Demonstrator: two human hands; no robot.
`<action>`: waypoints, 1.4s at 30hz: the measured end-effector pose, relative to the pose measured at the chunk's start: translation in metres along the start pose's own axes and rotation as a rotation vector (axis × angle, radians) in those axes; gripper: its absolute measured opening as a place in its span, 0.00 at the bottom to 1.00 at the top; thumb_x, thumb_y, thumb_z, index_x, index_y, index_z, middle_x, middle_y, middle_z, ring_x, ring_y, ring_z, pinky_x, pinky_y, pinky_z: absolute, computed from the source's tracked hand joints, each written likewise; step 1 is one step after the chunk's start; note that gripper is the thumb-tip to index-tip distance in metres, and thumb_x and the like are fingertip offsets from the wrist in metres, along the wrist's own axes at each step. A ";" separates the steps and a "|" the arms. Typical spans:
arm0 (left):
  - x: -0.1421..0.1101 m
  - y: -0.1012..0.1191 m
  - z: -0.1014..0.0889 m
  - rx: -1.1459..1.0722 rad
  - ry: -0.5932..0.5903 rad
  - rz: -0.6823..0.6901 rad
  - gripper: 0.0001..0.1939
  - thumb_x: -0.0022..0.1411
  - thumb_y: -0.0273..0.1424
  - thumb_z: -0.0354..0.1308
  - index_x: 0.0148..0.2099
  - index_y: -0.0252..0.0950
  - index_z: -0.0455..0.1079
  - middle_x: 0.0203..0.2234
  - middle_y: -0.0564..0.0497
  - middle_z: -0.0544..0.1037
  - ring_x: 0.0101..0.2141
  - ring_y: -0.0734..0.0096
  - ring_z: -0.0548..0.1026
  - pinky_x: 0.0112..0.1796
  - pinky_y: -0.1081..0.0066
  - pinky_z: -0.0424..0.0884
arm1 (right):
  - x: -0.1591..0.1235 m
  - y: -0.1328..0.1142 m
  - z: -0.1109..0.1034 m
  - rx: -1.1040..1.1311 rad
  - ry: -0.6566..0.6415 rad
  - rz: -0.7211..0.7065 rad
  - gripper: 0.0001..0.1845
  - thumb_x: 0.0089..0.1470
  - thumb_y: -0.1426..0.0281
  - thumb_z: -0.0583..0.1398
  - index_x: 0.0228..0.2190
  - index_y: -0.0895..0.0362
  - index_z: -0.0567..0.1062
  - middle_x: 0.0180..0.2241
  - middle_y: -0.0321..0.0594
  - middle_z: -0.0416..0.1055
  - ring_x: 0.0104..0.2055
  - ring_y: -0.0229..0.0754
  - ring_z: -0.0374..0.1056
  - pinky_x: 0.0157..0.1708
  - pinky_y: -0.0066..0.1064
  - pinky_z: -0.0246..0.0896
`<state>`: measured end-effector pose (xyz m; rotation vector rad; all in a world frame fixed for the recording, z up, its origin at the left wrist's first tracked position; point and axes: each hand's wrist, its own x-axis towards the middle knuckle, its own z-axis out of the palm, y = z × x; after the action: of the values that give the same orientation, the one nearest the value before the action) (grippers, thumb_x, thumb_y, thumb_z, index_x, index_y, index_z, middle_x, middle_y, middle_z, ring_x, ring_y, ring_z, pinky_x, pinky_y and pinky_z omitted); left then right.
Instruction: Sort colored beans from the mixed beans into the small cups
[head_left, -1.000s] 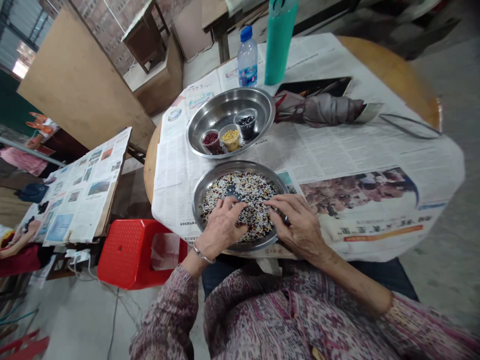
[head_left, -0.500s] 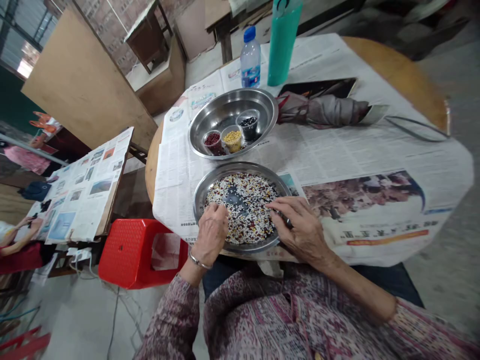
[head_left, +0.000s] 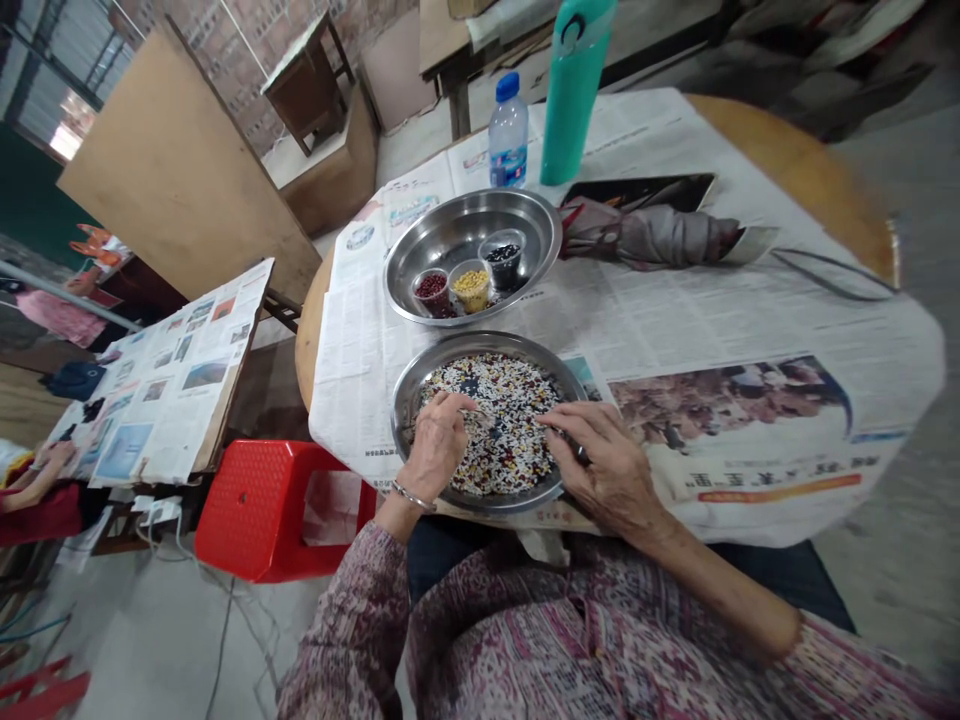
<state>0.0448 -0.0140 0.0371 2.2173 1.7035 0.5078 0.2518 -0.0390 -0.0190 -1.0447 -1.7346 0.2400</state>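
Observation:
A shallow steel basin [head_left: 409, 373] on the table holds a mix of white grains [head_left: 506, 385] with dark red, yellow and black beans among them. My left hand [head_left: 437, 445], a bracelet at its wrist, is over the basin's left side. Its fingers are bent together at the mix, and what they hold is hidden. On the right rim rests my right hand [head_left: 604, 460], fingers stretched toward the grains and thumb a little apart. Behind stands a second steel basin [head_left: 450, 222], with a cup of red beans [head_left: 432, 290], a cup of yellow beans [head_left: 471, 287] and a cup of black beans [head_left: 503, 258].
Newspaper [head_left: 720, 310] covers the round table. A water bottle [head_left: 509, 135], a teal bottle [head_left: 576, 95], a phone-like dark slab [head_left: 675, 190] and a folded umbrella [head_left: 652, 232] lie or stand behind. A red stool [head_left: 251, 510] is at left; another person's arm [head_left: 41, 480] shows beyond.
My left hand has shifted slightly right and its fingers reach further over the grains. The bare patch in the mix has become smaller. My right hand stays nearly in place.

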 end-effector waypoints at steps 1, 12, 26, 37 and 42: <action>0.003 0.002 -0.001 -0.014 0.015 0.018 0.18 0.59 0.13 0.46 0.42 0.36 0.70 0.34 0.51 0.74 0.38 0.70 0.73 0.46 0.68 0.70 | 0.000 0.000 0.000 0.004 0.000 0.007 0.13 0.58 0.75 0.57 0.44 0.52 0.76 0.40 0.44 0.74 0.45 0.49 0.69 0.47 0.46 0.68; 0.047 0.004 -0.004 0.207 -0.038 -0.062 0.21 0.61 0.32 0.62 0.56 0.39 0.67 0.50 0.44 0.69 0.51 0.57 0.68 0.50 0.59 0.70 | 0.001 0.000 -0.001 0.000 -0.005 -0.004 0.13 0.57 0.76 0.57 0.43 0.53 0.75 0.40 0.44 0.74 0.45 0.49 0.69 0.47 0.45 0.68; 0.014 0.029 -0.027 0.052 -0.269 0.239 0.23 0.61 0.30 0.63 0.57 0.43 0.66 0.53 0.47 0.68 0.55 0.60 0.68 0.56 0.57 0.68 | 0.001 0.000 0.001 -0.007 0.009 -0.005 0.13 0.58 0.76 0.57 0.44 0.53 0.75 0.40 0.44 0.74 0.45 0.48 0.69 0.46 0.45 0.68; 0.048 0.014 0.001 0.115 -0.305 0.318 0.12 0.68 0.23 0.50 0.49 0.37 0.69 0.42 0.48 0.74 0.47 0.66 0.73 0.52 0.64 0.70 | 0.001 0.000 0.000 -0.005 0.006 0.011 0.14 0.58 0.75 0.57 0.45 0.52 0.74 0.41 0.43 0.73 0.45 0.48 0.69 0.48 0.44 0.67; 0.002 0.019 -0.035 0.119 -0.355 0.283 0.10 0.70 0.31 0.51 0.52 0.39 0.69 0.44 0.50 0.75 0.46 0.68 0.73 0.50 0.65 0.72 | 0.001 0.000 -0.001 0.004 -0.001 0.020 0.13 0.58 0.75 0.57 0.44 0.53 0.75 0.40 0.44 0.74 0.45 0.48 0.69 0.48 0.45 0.67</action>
<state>0.0460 -0.0165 0.0771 2.4693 1.2784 0.0624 0.2522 -0.0386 -0.0177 -1.0599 -1.7245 0.2562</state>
